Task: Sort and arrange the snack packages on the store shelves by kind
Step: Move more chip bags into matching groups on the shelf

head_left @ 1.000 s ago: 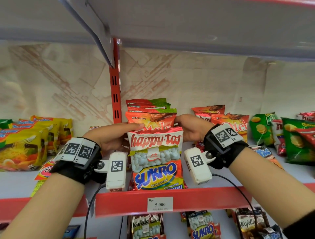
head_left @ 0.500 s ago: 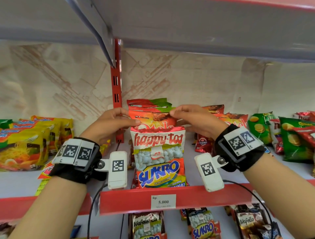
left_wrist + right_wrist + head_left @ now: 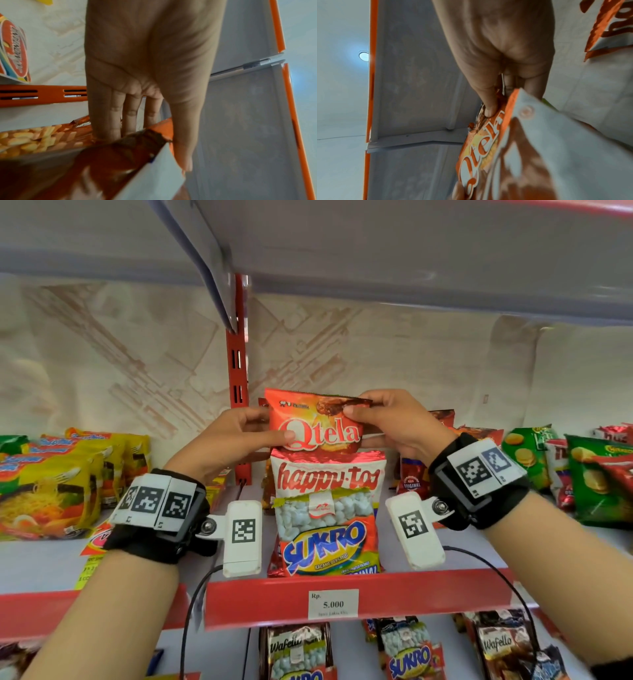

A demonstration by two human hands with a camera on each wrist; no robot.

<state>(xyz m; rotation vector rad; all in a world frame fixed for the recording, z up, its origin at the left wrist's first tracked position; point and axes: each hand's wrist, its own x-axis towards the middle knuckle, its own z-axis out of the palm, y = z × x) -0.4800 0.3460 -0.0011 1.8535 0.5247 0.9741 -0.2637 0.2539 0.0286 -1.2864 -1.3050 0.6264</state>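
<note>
An orange Qtela bag (image 3: pixel 317 422) is held upright at the shelf's middle, above a red-and-white happy-tos bag (image 3: pixel 328 474). My left hand (image 3: pixel 236 436) holds its left edge, thumb on the front and fingers behind. My right hand (image 3: pixel 387 419) pinches its top right corner. In the right wrist view the thumb presses the Qtela bag (image 3: pixel 481 146). In the left wrist view my fingers (image 3: pixel 109 121) go behind the bag. A Sukro peanut bag (image 3: pixel 329 535) leans in front, against the shelf lip (image 3: pixel 428 594).
Yellow noodle packs (image 3: pixel 51 487) fill the left bay past the red upright (image 3: pixel 238 378). More orange Qtela bags (image 3: pixel 479 433) and green chip bags (image 3: pixel 596 484) stand to the right. Wafello and Sukro packs (image 3: pixel 407 652) hang on the shelf below. The upper shelf's underside (image 3: pixel 376 251) is close overhead.
Both hands rose from the sides of the stack to the Qtela bag's top. The bag has been lifted, so its whole logo now shows above the happy-tos bag.
</note>
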